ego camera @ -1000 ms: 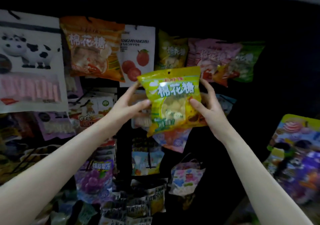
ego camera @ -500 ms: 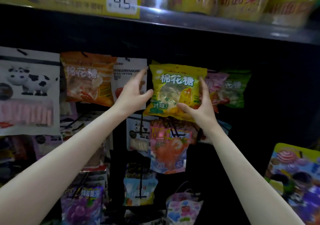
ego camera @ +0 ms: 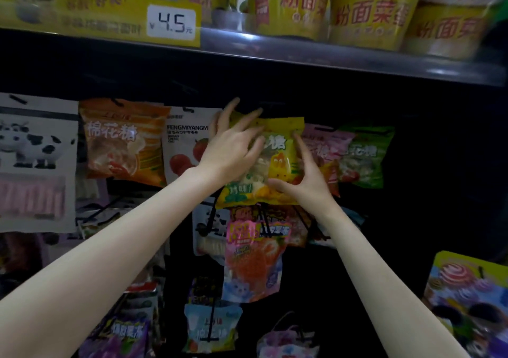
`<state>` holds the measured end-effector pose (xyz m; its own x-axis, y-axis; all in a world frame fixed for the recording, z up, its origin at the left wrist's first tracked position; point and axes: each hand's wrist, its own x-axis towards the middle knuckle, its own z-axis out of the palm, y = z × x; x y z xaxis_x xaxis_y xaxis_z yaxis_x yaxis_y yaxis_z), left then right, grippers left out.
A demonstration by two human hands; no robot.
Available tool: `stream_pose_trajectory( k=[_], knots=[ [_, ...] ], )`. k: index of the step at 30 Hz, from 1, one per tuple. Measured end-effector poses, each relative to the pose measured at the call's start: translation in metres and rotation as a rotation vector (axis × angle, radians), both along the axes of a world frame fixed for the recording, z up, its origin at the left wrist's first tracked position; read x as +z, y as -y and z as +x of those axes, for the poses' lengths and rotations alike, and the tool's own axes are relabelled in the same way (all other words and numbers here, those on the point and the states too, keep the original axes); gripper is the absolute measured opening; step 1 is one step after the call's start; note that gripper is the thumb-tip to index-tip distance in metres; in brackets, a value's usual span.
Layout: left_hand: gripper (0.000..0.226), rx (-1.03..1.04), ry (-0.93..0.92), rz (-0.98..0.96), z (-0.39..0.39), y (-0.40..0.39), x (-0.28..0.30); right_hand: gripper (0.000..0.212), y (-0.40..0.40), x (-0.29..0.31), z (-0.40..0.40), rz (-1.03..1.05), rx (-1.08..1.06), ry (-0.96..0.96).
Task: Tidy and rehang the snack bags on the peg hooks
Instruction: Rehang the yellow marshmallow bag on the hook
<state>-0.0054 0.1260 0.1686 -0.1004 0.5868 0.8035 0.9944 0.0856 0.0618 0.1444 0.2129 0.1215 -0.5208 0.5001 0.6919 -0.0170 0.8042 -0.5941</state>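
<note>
At frame centre, in the top row, a crinkled yellow snack bag with white lettering and green lower corner; left hand lies spread-fingered on its upper left, right hand pinches its lower right

Above: a dark gap runs between the grey metal shelf edge and the bag tops.
Left: white strawberry-printed bag crowds close.
Right: pink marshmallow bag overlaps.
Below: black wire hooks jut out.
</note>
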Motion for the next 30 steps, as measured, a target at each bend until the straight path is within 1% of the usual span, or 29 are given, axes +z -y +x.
stream_pose_trajectory(
  k=[2, 5, 9, 14, 18, 22, 25, 27, 30],
  knots=[
    [0.057, -0.021, -0.01, -0.05, 0.003, -0.006, -0.002, 0.095, 0.0, -0.005, -0.003, 0.05, -0.006, -0.021],
    [0.068, -0.039, -0.035, -0.006, 0.003, -0.008, -0.007, 0.091, 0.001, -0.014, -0.007, 0.08, -0.048, -0.112],
    [0.062, -0.056, -0.046, 0.054, 0.0, -0.007, -0.006, 0.092, -0.003, -0.012, -0.009, 0.145, -0.1, -0.16],
    [0.069, -0.021, -0.039, 0.029, -0.002, -0.012, -0.004, 0.094, -0.009, -0.01, -0.011, 0.046, -0.072, -0.132],
    [0.066, 0.0, -0.055, 0.057, 0.0, -0.014, -0.001, 0.096, -0.01, -0.01, -0.007, -0.033, -0.013, -0.126],
    [0.058, 0.021, -0.084, 0.148, 0.006, -0.014, 0.002, 0.093, -0.008, -0.003, 0.0, -0.09, 0.037, -0.081],
    [0.054, 0.028, -0.084, 0.156, 0.008, -0.015, -0.001, 0.092, -0.01, 0.0, 0.007, -0.098, 0.047, -0.04],
    [0.052, 0.038, -0.057, 0.126, 0.009, -0.014, -0.003, 0.093, -0.011, 0.001, 0.009, -0.07, 0.026, -0.018],
    [0.058, 0.077, 0.012, -0.028, 0.004, -0.016, -0.009, 0.097, -0.012, -0.004, 0.002, 0.023, -0.101, -0.021]
  ],
)
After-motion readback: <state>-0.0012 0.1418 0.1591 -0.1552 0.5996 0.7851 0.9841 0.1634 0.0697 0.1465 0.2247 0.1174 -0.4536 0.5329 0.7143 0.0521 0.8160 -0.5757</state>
